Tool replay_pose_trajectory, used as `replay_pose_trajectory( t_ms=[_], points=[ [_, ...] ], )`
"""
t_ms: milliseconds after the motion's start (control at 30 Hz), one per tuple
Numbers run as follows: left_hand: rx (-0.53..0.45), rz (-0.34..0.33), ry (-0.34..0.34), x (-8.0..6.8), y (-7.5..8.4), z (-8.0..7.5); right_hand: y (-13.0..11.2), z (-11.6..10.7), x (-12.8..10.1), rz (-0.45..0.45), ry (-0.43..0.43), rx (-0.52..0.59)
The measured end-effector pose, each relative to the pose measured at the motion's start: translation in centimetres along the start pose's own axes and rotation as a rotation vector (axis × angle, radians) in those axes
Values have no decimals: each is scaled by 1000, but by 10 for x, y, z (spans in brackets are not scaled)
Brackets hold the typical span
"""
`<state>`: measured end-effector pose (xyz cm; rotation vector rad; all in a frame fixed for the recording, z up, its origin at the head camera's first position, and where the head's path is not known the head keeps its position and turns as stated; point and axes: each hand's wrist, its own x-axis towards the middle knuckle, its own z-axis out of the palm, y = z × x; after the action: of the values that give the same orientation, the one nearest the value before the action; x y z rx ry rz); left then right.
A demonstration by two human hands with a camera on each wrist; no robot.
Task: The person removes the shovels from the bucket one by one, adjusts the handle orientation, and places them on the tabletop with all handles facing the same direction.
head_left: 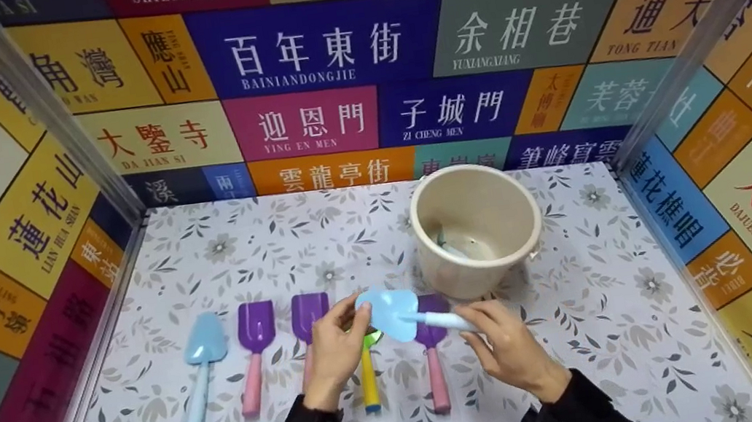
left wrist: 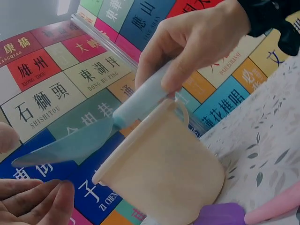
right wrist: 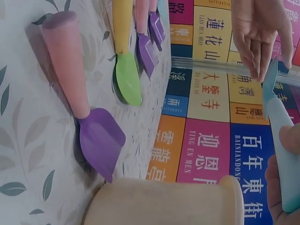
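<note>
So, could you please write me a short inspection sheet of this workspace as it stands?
Surface: floral tablecloth, flat.
Job's things: light blue shovel held in the air near the cream bucket.
Clutter: blue shovel, two purple shovels, green-bladed shovel and another purple shovel lying in a row.
Grips: right hand grips the handle; left hand touches the blade.
Cables: nothing seen.
Surroundings: sign-printed walls.

Green shovel [head_left: 373, 337] blade mostly hidden behind left hand [head_left: 336, 353]; object inside bucket [head_left: 475, 226] indistinct.
</note>
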<state>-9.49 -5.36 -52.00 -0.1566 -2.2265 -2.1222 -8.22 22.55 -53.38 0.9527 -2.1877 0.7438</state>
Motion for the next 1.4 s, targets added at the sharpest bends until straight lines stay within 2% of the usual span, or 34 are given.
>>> replay_pose_trajectory(
  t_ms=[200,367,567,867,1033,1167,1400],
  points=[
    [83,-31,69,1,2,4,-4,4,0,-13,-10,4],
    [156,-3,96,0,5,5,-6,5,-1,31,-30,-20],
    [225,118,128,-5,8,7,-9,4,2,93,-110,-76],
    [353,396,117,-10,7,15,-18,2,10,276,-342,-85],
    [369,526,100,-10,7,20,-20,3,10,308,-387,-75],
    [390,574,110,-10,7,22,-20,5,8,306,-375,-55],
    [415,600,145,-9,5,24,-20,7,6,313,-366,-53]
  ],
)
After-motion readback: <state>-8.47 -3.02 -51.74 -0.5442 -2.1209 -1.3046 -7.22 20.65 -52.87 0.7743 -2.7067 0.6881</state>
